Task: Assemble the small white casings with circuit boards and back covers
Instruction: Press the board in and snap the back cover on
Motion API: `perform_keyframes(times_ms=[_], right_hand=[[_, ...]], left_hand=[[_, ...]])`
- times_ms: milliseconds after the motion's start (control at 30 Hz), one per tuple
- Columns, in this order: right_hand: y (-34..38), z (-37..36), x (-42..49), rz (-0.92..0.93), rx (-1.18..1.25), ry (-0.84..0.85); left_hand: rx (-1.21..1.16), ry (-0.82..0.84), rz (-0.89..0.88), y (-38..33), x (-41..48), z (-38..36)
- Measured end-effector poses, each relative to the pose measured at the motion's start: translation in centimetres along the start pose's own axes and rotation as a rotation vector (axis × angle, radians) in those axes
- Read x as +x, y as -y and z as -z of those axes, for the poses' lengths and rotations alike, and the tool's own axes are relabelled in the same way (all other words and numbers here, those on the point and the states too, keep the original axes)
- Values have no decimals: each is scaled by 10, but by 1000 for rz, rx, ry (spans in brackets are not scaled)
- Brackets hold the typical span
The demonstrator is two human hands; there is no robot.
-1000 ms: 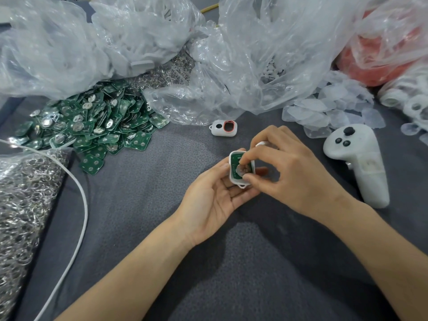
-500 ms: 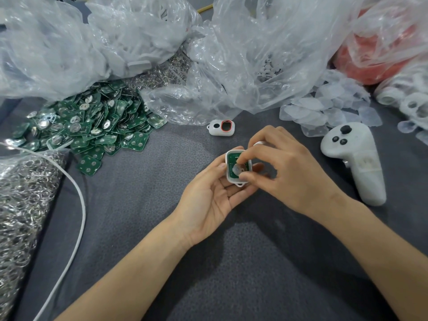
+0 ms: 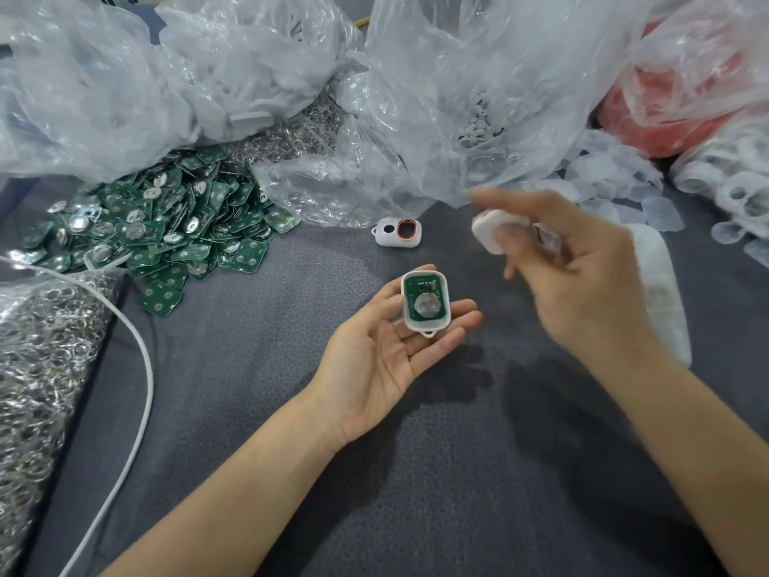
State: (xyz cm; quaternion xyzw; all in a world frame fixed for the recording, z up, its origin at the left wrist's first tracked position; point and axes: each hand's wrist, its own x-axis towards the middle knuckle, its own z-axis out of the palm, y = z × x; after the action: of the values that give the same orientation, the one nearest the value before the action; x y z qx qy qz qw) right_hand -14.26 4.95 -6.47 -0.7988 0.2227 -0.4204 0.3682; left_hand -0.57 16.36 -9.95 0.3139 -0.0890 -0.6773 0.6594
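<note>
- A bag of metal rings (image 3: 37,368) sits at the far left of the desk (image 3: 374,493), with a white cable (image 3: 139,368) curving past it.
- Behind lies a heap of green circuit boards (image 3: 166,231), under crumpled clear bags (image 3: 249,77).
- One closed white casing (image 3: 397,232) lies alone on the desk near the middle.
- My left grip (image 3: 383,356) is palm up, fingers loose and nearly straight; the open casing (image 3: 425,301) rests on them, a circuit board seated inside, face up.
- My right grip (image 3: 582,276) (blurred) is raised to the right, apart from the casing, pinching a white back cover (image 3: 493,229) between thumb and forefinger.
- A white controller (image 3: 661,293) lies behind that hand.
</note>
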Motion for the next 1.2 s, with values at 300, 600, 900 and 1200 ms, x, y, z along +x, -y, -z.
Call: perform_keyframes(times_ms=[300, 600, 900, 1200], right_hand=[[-17, -7, 0, -692, 526, 17], [-5, -5, 0, -81, -346, 224], [-3, -20, -12, 100, -419, 324], [-6, -24, -15, 161, -467, 285]], left_hand=[[156, 12, -64, 5, -1, 2], [144, 49, -53, 2, -1, 1], [123, 53, -68, 3, -2, 2], [109, 25, -54, 5, 0, 2]])
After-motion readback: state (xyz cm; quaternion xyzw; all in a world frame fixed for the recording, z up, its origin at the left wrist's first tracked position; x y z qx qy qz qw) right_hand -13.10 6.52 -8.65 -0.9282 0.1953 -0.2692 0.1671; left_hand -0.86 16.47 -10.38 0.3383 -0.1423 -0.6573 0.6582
